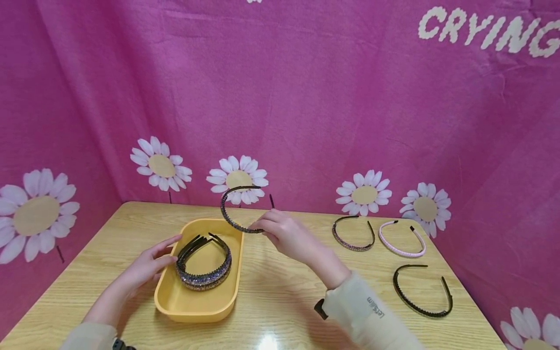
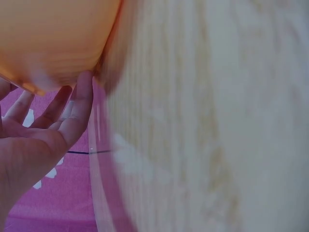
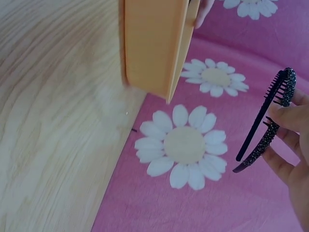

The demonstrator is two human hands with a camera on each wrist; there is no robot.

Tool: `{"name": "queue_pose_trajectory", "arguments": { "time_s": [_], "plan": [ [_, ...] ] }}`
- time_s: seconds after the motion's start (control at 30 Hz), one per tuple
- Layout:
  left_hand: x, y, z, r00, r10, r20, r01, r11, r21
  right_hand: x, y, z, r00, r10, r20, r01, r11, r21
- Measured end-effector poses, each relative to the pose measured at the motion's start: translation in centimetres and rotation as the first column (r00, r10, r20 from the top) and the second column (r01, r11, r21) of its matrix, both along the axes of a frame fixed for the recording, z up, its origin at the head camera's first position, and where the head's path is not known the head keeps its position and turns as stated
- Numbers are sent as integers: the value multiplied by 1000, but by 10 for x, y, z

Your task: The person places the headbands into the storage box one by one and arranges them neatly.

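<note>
My right hand (image 1: pixel 284 236) pinches a dark glittery headband (image 1: pixel 228 216) between thumb and fingers, above the right side of a yellow plastic bin (image 1: pixel 197 313). Small comb teeth line the inside of this headband (image 3: pixel 263 145) in the right wrist view. My left hand (image 1: pixel 148 265) rests at the bin's left rim; in the left wrist view its loosely extended fingers (image 2: pixel 83 104) touch the outer wall. Inside the bin lies a nested stack of glittery headbands (image 1: pixel 205 279), their dark ends pointing to the back.
On the table's right side lie a purplish glittery headband (image 1: pixel 354 247), a pink headband (image 1: pixel 402 253) and a black headband (image 1: pixel 420 309), apart from one another. A pink curtain (image 1: pixel 297 121) with daisies hangs behind and beside the wooden table (image 1: pixel 280 311).
</note>
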State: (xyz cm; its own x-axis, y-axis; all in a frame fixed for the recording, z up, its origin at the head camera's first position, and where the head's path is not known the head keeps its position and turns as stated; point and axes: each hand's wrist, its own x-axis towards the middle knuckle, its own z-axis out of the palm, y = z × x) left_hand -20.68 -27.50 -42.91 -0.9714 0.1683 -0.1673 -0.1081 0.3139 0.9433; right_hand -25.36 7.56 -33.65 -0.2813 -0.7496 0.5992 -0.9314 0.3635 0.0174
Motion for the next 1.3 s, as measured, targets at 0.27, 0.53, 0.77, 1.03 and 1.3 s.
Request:
{"name": "queue_pose_trajectory", "arguments": {
  "time_s": [0.27, 0.53, 0.77, 1.03, 1.3],
  "plan": [
    [3, 2, -1, 1000, 7, -7, -7, 1000, 6, 7, -15, -6, 997, 79, -6, -79, 997, -3],
    [3, 1, -3, 1000, 7, -20, -6, 999, 31, 11, -32, -20, 991, 114, -68, -112, 993, 33],
    [4, 1, -2, 1000, 3, -28, -2, 998, 56, 11, -44, -31, 986, 148, -72, -145, 988, 53],
    [3, 1, -2, 1000, 2, -27, 0, 998, 61, 7, -52, -46, 990, 143, -11, -142, 986, 88],
    [1, -2, -5, 999, -4, -38, 6, 999, 48, 2, -57, -58, 986, 148, 73, -158, 977, 146]
  ]
}}
